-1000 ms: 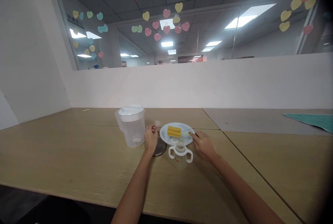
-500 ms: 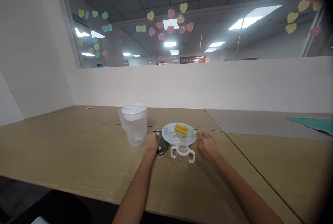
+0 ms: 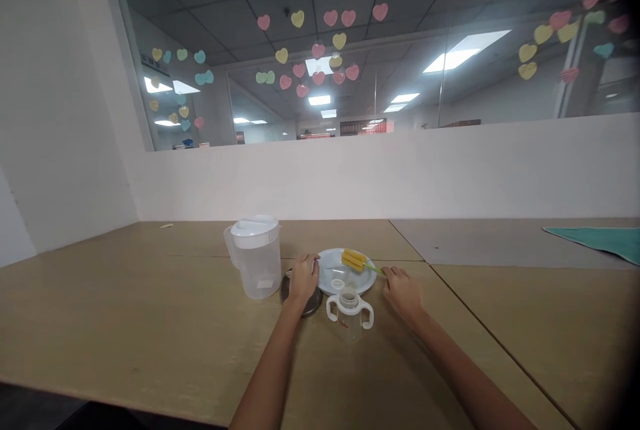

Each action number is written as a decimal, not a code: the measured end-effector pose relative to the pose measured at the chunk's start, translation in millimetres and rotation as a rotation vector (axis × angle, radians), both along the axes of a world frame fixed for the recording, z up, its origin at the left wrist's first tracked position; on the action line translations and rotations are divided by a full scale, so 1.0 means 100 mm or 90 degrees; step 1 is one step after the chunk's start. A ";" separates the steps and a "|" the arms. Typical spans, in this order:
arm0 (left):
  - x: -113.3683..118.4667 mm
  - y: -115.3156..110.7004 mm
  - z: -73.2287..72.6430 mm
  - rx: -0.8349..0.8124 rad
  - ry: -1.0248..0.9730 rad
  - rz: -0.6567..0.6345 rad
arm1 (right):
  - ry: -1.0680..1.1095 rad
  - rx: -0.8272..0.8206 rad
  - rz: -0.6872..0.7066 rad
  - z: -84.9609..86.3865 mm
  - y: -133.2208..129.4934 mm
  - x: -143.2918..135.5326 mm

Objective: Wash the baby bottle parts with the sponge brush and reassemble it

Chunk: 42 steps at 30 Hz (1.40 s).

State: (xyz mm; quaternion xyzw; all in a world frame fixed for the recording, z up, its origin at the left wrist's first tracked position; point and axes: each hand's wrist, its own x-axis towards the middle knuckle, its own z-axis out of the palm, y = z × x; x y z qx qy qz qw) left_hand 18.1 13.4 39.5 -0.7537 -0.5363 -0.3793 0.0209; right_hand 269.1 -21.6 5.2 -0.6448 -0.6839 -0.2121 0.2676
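Observation:
My right hand [image 3: 403, 291] is closed around the green handle of a bottle brush, whose yellow sponge head [image 3: 353, 260] rests over the white plate [image 3: 327, 275]. My left hand [image 3: 304, 280] is above a dark round lid [image 3: 313, 305], fingers stretched out to the plate's left rim; whether they touch it I cannot tell. Nothing shows in that hand. In front of the plate stands a clear baby bottle [image 3: 349, 323] with two white handles and an uncovered mouth. Small clear and white parts [image 3: 338, 283] lie on the plate.
A lidded translucent pitcher [image 3: 260, 263] stands left of the dark lid. At the far right of the table [image 3: 165, 323] lies a green cloth [image 3: 595, 240]. A white wall [image 3: 350, 183] with a window above it rises behind the table.
My left hand has lifted off the dark lid and opened, moving right to the plate's edge. My right hand still holds the brush over the plate. The view has tilted up slightly.

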 end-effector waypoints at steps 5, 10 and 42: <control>0.22 0.17 0.02 -0.102 0.008 -0.081 | 0.019 0.001 -0.002 0.02 0.01 -0.02; 0.37 0.28 -0.01 -0.139 0.011 -0.068 | 0.033 -0.010 0.008 0.02 0.00 -0.03; 0.23 -0.18 0.02 0.167 -0.121 -0.109 | -0.110 0.223 0.252 -0.08 0.05 0.03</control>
